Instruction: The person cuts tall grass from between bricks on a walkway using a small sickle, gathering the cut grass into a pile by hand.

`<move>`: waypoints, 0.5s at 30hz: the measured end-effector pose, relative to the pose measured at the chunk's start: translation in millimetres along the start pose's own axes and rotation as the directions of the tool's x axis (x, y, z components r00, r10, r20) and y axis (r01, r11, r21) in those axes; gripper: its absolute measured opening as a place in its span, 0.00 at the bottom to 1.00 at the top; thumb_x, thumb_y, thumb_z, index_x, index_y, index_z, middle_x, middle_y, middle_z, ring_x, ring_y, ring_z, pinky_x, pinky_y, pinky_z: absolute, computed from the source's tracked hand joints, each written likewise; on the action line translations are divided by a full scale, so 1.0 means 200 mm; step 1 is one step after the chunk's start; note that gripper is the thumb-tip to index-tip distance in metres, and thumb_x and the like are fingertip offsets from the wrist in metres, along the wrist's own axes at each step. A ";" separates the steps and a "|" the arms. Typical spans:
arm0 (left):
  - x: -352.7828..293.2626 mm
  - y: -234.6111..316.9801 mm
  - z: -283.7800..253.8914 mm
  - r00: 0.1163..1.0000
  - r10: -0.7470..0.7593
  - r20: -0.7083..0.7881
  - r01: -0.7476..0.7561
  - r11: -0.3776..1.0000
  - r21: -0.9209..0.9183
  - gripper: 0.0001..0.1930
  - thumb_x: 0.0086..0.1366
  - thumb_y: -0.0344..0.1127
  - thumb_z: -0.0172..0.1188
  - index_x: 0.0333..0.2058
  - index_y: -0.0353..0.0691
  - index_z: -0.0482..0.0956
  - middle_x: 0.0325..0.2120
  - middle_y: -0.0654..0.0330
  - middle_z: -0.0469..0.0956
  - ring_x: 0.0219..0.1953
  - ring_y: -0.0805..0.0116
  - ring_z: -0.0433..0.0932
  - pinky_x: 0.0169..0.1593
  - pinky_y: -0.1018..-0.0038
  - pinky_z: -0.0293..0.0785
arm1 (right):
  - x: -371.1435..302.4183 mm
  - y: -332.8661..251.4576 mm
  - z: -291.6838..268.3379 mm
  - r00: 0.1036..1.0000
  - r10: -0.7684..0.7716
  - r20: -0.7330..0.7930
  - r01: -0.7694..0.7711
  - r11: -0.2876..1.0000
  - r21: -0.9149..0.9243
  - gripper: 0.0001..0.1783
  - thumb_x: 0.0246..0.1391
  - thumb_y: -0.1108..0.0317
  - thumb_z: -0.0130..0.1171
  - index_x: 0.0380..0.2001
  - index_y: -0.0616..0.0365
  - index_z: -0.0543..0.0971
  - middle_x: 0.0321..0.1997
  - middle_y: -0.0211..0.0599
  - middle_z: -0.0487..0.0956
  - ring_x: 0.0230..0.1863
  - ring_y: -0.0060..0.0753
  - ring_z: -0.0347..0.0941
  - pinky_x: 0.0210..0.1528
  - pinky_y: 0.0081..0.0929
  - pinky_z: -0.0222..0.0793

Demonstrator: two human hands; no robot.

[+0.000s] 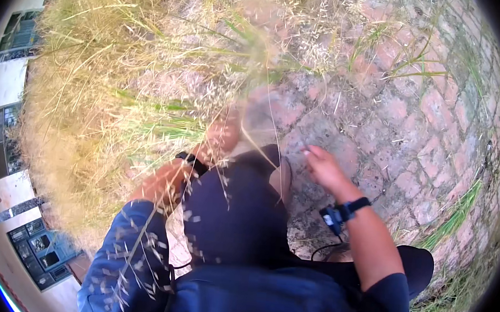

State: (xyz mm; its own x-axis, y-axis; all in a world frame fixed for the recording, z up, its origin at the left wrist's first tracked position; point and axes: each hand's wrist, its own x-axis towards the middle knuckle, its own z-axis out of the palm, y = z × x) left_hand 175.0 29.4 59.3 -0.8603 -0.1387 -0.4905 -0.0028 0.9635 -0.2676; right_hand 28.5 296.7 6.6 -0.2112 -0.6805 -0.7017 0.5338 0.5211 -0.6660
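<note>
My left hand (222,134) reaches low in front of my knee, partly hidden by blurred seed stalks. Its fingers look curled round grass, with a tuft of green blades (172,126) running up against it. Tall dry seed heads (141,247) hang across the left forearm, close to the camera. To the right of the knee, my right hand (325,170) hovers over the paving with its fingers drawn together, thumb and forefinger toward the left. Whether anything small sits between those fingertips does not show.
Dry yellow grass (82,105) grows thickly to the left and ahead. Worn reddish bricks (397,109) pave the ground on the right, with green grass tufts (456,215) among them. A pale building with barred windows (2,134) stands at the far left.
</note>
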 end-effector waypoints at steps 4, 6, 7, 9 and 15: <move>0.03 -0.17 0.16 0.992 0.032 -0.123 -0.052 0.985 -0.164 0.08 0.55 0.30 0.54 0.33 0.36 0.78 0.39 0.42 0.77 0.48 0.46 0.75 0.45 0.54 0.72 | 0.26 0.03 0.23 0.994 -0.109 -0.023 0.103 0.978 -0.182 0.16 0.65 0.59 0.46 0.48 0.55 0.76 0.19 0.23 0.66 0.17 0.18 0.59 0.19 0.21 0.57; 0.05 -0.19 0.18 1.000 -0.015 -0.016 0.011 0.978 -0.206 0.08 0.54 0.30 0.54 0.32 0.36 0.78 0.37 0.43 0.77 0.46 0.46 0.75 0.44 0.54 0.73 | 0.32 -0.03 0.29 0.995 -0.094 -0.020 0.085 0.959 -0.272 0.18 0.63 0.59 0.46 0.46 0.59 0.76 0.33 0.41 0.72 0.34 0.36 0.67 0.37 0.31 0.64; 0.07 -0.20 0.18 0.999 -0.032 0.016 0.035 0.973 -0.229 0.08 0.54 0.30 0.54 0.32 0.36 0.78 0.36 0.43 0.77 0.45 0.46 0.76 0.43 0.54 0.73 | 0.33 -0.03 0.28 0.997 -0.079 -0.021 0.067 0.941 -0.332 0.19 0.62 0.59 0.45 0.46 0.62 0.76 0.46 0.56 0.78 0.50 0.53 0.74 0.53 0.39 0.67; 0.11 -0.20 0.18 0.995 -0.061 0.074 0.079 0.960 -0.269 0.07 0.54 0.29 0.54 0.32 0.36 0.78 0.34 0.44 0.78 0.43 0.46 0.77 0.41 0.54 0.73 | 0.30 -0.01 0.24 0.995 -0.101 0.006 0.096 0.927 -0.363 0.19 0.62 0.58 0.45 0.46 0.61 0.75 0.45 0.56 0.78 0.49 0.54 0.74 0.52 0.40 0.67; 0.09 -0.11 0.20 0.971 -0.047 0.233 0.130 0.926 -0.354 0.06 0.54 0.28 0.54 0.30 0.36 0.78 0.29 0.45 0.79 0.37 0.45 0.79 0.37 0.53 0.74 | 0.00 0.19 -0.05 0.974 -0.205 0.101 0.228 0.897 -0.378 0.17 0.64 0.59 0.46 0.48 0.57 0.75 0.32 0.41 0.78 0.32 0.37 0.74 0.38 0.35 0.71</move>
State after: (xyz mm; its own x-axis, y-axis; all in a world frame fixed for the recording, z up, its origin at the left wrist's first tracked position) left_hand 180.7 -2.9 23.6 -0.7165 -0.2330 -0.6575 -0.2947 0.9554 -0.0174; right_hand 40.1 321.1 -20.6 -0.2327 -0.8212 -0.5211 0.1213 0.5071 -0.8533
